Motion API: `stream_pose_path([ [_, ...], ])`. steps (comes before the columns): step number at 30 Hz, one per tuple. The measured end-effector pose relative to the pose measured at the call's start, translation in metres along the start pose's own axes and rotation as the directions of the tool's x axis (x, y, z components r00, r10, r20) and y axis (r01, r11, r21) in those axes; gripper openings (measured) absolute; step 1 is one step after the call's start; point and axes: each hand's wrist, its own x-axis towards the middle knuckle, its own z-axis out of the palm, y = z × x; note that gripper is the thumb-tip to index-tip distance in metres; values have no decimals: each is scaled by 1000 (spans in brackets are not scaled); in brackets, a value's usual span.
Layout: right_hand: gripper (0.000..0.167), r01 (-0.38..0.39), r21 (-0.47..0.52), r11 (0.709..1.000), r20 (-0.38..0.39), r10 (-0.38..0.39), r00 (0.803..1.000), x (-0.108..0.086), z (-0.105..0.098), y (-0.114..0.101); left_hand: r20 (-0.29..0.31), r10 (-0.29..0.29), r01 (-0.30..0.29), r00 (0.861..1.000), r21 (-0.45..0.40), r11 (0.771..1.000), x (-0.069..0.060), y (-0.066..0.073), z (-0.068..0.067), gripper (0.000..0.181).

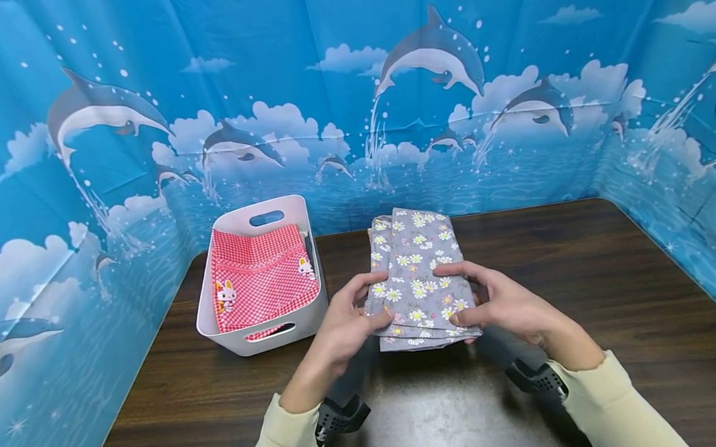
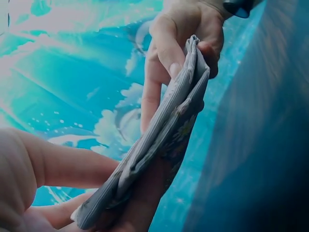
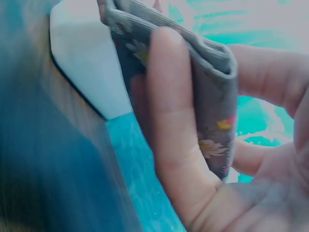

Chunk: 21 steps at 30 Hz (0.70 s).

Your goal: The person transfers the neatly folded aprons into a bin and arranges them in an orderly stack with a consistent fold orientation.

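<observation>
A folded grey cloth [image 1: 419,275] with white and yellow daisies is held up between both hands, in several layers. My left hand [image 1: 352,319] grips its left side, thumb on the upper face and fingers at the edge. On the right side my right hand [image 1: 497,304] pinches it, thumb near the front corner. In the left wrist view the layered edge of the cloth [image 2: 159,121] runs between the two hands. The right wrist view shows a finger [image 3: 169,96] lying along one face of the folded cloth [image 3: 212,111].
A white bin [image 1: 303,323] with handle slots stands left of the hands. Inside lies a red-and-white checked cloth [image 1: 263,272] with rabbit figures. The dark wooden table [image 1: 577,264] meets a blue dolphin-print curtain [image 1: 319,57] at the back and sides.
</observation>
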Motion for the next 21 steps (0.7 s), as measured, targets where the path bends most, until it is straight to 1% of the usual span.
stream_pose_path([
  [6,81,75,15,997,-45,-74,996,-4,8,-9,-42,37,-39,998,-49,998,-7,11,-2,60],
  [9,79,109,32,994,-68,-107,992,-6,10,-11,-46,51,-54,998,-85,995,-10,15,-3,61],
  [13,77,151,46,987,-79,-147,986,-8,13,-13,-32,62,-65,998,-123,990,-14,20,-6,61],
  [16,78,178,64,982,-74,-174,982,-9,14,-15,-22,64,-66,998,-128,990,-16,23,-8,61],
  [21,78,215,84,973,-71,-209,975,-11,16,-17,-19,67,-69,998,-108,992,-19,26,-11,60],
])
